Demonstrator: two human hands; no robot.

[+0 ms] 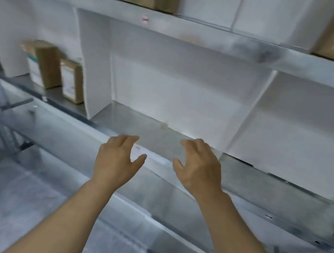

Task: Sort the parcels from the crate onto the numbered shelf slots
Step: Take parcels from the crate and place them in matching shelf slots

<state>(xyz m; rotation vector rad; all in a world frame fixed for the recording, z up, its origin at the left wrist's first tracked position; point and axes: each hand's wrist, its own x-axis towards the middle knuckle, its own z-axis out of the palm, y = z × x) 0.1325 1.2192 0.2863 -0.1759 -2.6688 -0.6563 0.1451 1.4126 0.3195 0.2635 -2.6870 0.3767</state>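
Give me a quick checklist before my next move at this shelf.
1. Left hand free: ok, fingers relaxed, holding nothing.
2. Right hand free: ok, holding nothing.
3. Middle slot has room: ok, no parcel seen in it.
4. Slot label readable: cannot tell, blurred.
5. Brown parcels in the left slot standing upright: ok.
6. Crate in view: not ok, it is out of frame.

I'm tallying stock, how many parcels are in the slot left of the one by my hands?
2. A taller parcel stands on the left; a shorter parcel stands to its right, nearer the white divider. More may be hidden behind them.
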